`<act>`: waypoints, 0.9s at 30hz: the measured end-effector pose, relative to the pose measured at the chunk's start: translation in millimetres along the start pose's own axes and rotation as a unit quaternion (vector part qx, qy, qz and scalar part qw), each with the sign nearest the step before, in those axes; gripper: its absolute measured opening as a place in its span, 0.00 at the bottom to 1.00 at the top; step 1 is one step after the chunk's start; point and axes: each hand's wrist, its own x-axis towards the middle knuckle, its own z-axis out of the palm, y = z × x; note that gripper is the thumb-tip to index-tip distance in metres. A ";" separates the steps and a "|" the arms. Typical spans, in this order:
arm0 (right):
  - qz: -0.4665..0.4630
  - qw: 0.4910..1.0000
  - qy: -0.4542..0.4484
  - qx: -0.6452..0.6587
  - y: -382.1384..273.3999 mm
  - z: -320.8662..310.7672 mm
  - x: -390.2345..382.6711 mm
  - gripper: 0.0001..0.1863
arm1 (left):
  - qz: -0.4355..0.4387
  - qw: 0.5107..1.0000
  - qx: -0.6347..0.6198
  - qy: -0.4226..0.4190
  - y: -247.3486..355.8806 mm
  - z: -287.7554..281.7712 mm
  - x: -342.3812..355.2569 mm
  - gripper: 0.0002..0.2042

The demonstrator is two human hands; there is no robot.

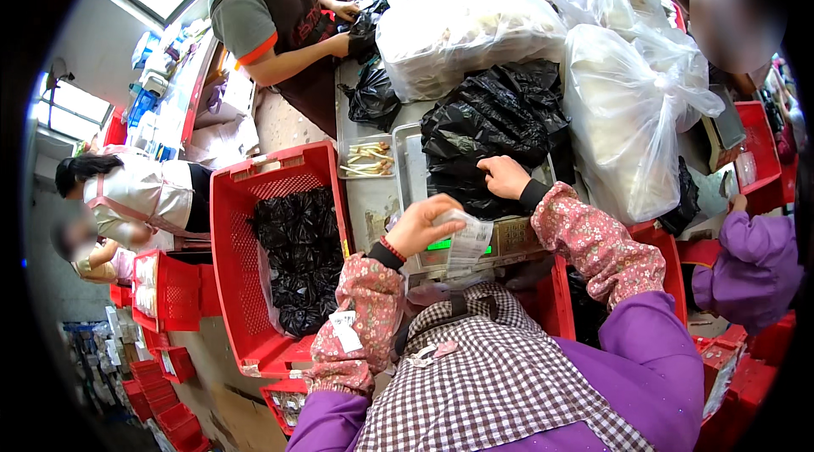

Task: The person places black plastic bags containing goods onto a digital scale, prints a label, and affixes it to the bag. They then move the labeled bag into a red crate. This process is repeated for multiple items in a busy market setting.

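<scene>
My left hand (415, 226) is closed in a pinch on a small clear plastic bag (469, 242) with a printed white label, held over the front of a weighing scale (404, 165). A green-lit display (441, 244) shows partly behind it. On the scale's tray lies a crumpled heap of black plastic bags (492, 113). My right hand (507, 177) rests at the near edge of this heap, its bent fingers gripping the black plastic. Left of the scale, a shallow tray (367, 174) holds pale, slender stalks.
A red crate (222, 240) with black-wrapped packs stands at left. Large clear bags (627, 113) of pale goods crowd the far side and right. Across the table, a co-worker (280, 19) handles a black bag (365, 32). Another person's purple sleeve (746, 257) shows at right.
</scene>
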 end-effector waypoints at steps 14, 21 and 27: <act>-0.196 0.980 0.033 0.001 -26.2 15.9 -24.5 0.09 | -0.236 0.938 0.179 0.178 -134.3 28.5 50.3 0.16; -0.186 0.977 -0.002 -0.099 -11.8 31.6 -41.8 0.22 | -0.287 0.950 0.077 0.096 -101.4 8.5 22.0 0.16; -0.178 0.977 -0.005 -0.120 -15.6 32.9 -39.9 0.23 | -0.317 0.946 0.061 -0.003 -76.5 2.0 31.9 0.18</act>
